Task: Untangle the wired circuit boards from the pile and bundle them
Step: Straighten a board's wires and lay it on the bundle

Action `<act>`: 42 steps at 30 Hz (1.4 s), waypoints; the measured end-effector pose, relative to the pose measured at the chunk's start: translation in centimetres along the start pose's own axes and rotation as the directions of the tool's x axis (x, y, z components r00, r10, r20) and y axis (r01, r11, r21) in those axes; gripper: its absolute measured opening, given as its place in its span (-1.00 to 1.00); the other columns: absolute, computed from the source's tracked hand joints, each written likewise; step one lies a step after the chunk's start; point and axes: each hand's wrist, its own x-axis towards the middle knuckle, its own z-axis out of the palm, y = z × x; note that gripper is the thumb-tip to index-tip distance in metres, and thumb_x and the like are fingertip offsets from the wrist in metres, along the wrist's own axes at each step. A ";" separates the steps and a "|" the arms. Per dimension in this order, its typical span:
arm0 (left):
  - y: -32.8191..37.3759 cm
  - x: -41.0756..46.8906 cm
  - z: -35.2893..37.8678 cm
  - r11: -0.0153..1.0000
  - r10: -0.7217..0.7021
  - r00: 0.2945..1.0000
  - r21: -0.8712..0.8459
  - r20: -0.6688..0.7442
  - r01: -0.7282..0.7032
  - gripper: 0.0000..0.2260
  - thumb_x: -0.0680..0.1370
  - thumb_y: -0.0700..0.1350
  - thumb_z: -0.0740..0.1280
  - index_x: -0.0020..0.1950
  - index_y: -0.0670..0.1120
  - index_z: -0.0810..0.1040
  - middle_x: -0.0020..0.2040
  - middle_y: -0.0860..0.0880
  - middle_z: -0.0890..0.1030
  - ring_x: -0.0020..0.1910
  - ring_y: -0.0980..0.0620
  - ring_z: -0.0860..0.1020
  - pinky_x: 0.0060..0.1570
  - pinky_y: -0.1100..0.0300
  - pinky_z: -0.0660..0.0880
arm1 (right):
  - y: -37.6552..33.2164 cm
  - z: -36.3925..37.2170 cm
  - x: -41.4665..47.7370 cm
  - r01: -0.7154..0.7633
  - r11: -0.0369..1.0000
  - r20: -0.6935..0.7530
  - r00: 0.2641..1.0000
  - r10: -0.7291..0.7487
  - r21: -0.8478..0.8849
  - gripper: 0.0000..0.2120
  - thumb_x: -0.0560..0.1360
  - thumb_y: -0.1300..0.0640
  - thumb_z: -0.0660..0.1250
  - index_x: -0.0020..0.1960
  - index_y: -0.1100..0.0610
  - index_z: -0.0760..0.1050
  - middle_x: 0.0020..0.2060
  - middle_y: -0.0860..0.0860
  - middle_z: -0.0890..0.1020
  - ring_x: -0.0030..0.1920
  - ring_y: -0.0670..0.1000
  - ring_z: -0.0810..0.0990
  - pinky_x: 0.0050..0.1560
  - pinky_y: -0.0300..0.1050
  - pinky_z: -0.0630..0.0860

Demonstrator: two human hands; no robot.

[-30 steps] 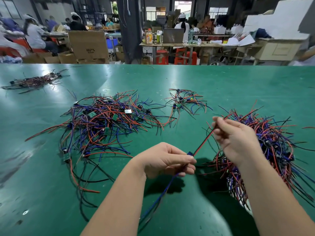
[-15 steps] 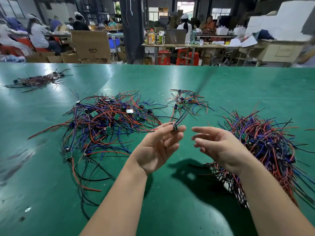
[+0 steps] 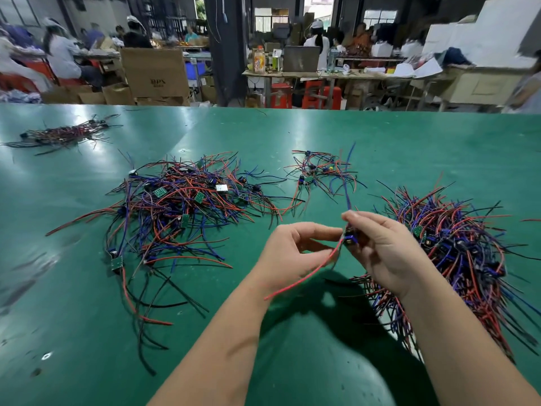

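Green tabletop; small board, seemingly, half-hidden in right hand

Bare forearms and hands

Bare table lies open along the far strip and at the near-left corner. A narrower lane runs between the large tangled pile at left-centre and the dense heap at right. The left hand and right hand partly fill it, pinching one wired circuit board whose red lead trails near-left. A small loose cluster blocks the lane's far end, stray leads sprawl near-left of the pile, and a separate bundle sits far left.
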 end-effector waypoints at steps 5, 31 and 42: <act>0.5 0.1 0.2 0.942 -0.214 0.974 -0.281 -0.079 0.184 -0.95 0.45 -0.19 0.44 -0.20 -0.15 0.66 -0.30 -0.10 0.67 -0.36 0.04 0.62 -0.33 0.27 0.56 | -0.3 -0.5 -0.3 -0.014 0.998 0.114 0.993 0.021 -0.055 -0.95 0.23 0.23 0.42 -0.33 0.21 0.63 -0.46 0.05 0.57 -0.51 -0.11 0.46 -0.50 -0.36 0.41; -0.3 0.4 -2.1 0.909 -0.377 0.917 -0.242 -0.134 0.338 -0.81 0.36 -0.08 0.49 -0.22 -0.16 0.56 -0.36 -0.06 0.65 -0.47 0.06 0.60 -0.50 0.27 0.50 | 1.0 0.4 -1.0 0.385 0.672 0.277 0.923 -0.268 -0.633 -0.70 0.35 0.22 0.52 0.01 -0.02 0.55 -0.05 -0.06 0.58 -0.30 -0.11 0.58 -0.23 -0.25 0.51; 0.1 0.6 -2.2 0.945 -0.321 0.937 -0.110 -0.135 0.308 -0.80 0.54 0.01 0.34 -0.15 -0.10 0.61 -0.22 -0.04 0.70 -0.34 0.08 0.65 -0.37 0.26 0.58 | 0.4 0.3 -1.9 0.442 0.415 0.082 0.757 -0.649 -0.795 -0.79 0.36 0.30 0.45 -0.06 0.08 0.66 -0.19 0.00 0.67 -0.20 -0.07 0.63 -0.02 -0.14 0.57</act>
